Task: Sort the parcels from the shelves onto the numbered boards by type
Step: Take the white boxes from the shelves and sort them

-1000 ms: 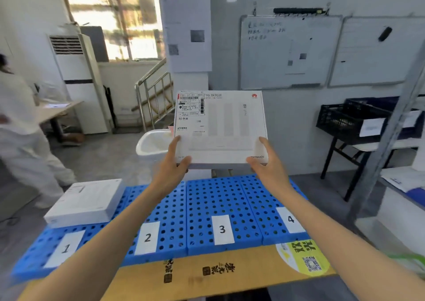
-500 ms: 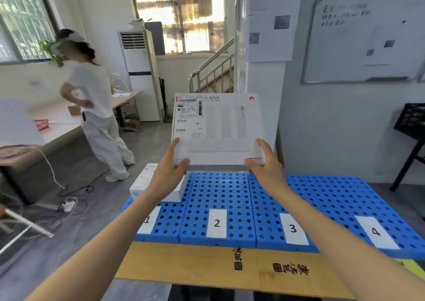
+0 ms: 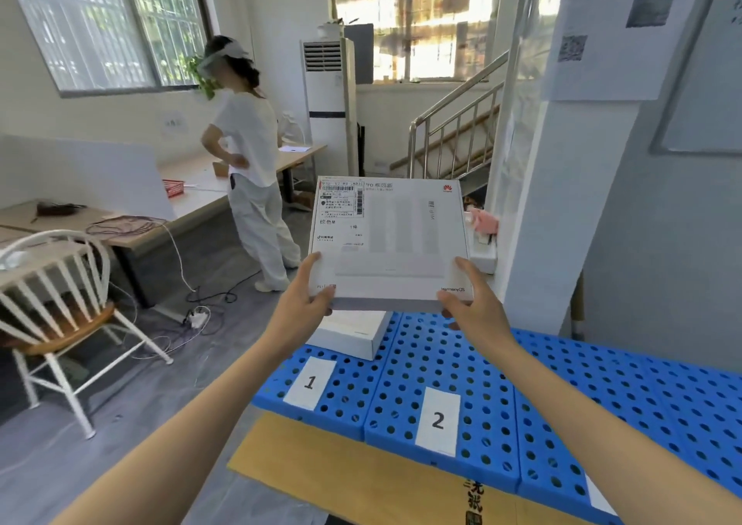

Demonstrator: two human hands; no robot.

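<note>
Flat white parcel [image 3: 387, 243] held centre frame above the far end of board 1 [image 3: 353, 388]; left hand [image 3: 305, 303] and right hand [image 3: 473, 310] take a near corner each, fingers clamped on it. Likely best held level and lowered squarely onto the similar white box [image 3: 349, 334] lying there. Board 2 [image 3: 473, 348] sits right of it; a person [image 3: 249, 151] stands well apart, upper left, not in the way.

A white box [image 3: 348, 335] lies on blue board 1 [image 3: 355, 394].
</note>
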